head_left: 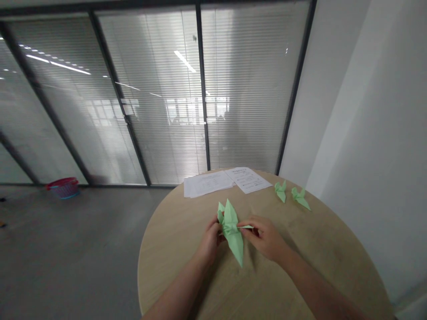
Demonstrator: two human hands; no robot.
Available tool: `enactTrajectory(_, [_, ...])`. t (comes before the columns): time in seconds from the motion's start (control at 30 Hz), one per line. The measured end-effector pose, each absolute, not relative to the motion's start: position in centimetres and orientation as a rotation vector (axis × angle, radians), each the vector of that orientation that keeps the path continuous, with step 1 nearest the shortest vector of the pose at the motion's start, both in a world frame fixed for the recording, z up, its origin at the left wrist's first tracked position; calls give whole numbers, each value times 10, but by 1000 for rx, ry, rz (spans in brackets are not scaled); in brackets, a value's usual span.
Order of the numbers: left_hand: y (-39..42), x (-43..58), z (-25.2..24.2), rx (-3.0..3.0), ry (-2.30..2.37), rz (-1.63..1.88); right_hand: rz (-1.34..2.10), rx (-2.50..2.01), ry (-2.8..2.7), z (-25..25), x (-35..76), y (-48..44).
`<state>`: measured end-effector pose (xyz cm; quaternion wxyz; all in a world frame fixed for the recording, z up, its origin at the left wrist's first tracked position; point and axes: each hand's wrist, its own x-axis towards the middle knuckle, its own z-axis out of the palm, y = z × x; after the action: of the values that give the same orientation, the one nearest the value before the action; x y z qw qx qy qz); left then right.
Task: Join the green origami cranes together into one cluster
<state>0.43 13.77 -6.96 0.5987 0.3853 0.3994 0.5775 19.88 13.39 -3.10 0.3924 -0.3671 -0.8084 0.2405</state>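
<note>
- The left hand point(212, 238) has its fingers curled and closed on the left edge of a green paper figure point(232, 231). The thumb is on the near side, but the fingertips are hidden behind the paper.
- The right hand point(265, 238) pinches a thin flap that sticks out of the figure toward 3 o'clock, with thumb and forefinger pressed together on it.
- The figure is held between the two hands, just above the middle of the table. It is matte folded paper with sharp creases. Two pointed tips rise toward 12 o'clock and one long tapering point runs toward 5 o'clock.
- Both forearms enter from 6 o'clock and are cut off by the lower edge.
- The round table point(173, 249) has a pale, smooth wood-grain top. Its near rim is out of view.
- At 2 o'clock from the hands, two small green folded figures point(280, 191) point(300, 198) lie near each other without touching.
- At 12 o'clock, white printed sheets point(207, 183) point(249, 179) lie flat at the far rim. Their text is too small to read.
- Far off at 10 o'clock, a basket point(63, 187) with a red rim and a bluish body sits on the grey floor. Its contents cannot be made out.
- Behind it stands a glass wall point(160, 98) with dark frames and closed slatted blinds, streaked with reflections of ceiling lights.
</note>
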Motion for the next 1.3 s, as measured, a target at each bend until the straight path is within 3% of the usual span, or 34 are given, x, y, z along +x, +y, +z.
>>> enactTrajectory(0.5, [131, 8, -68, 938, 1039, 1290, 882, -1020, -1582, -37, 212, 149])
enactTrajectory(1.0, [138, 9, -80, 1019, 1017, 1314, 1483, -890, -1054, -45, 221, 169])
enactTrajectory(1.2, [133, 6, -64, 941, 1002, 1432, 1470, -978, -1124, -50, 219, 169])
enactTrajectory(1.3, [132, 0, -52, 903, 1041, 1531, 1263, -1165, -1389, -52, 219, 167])
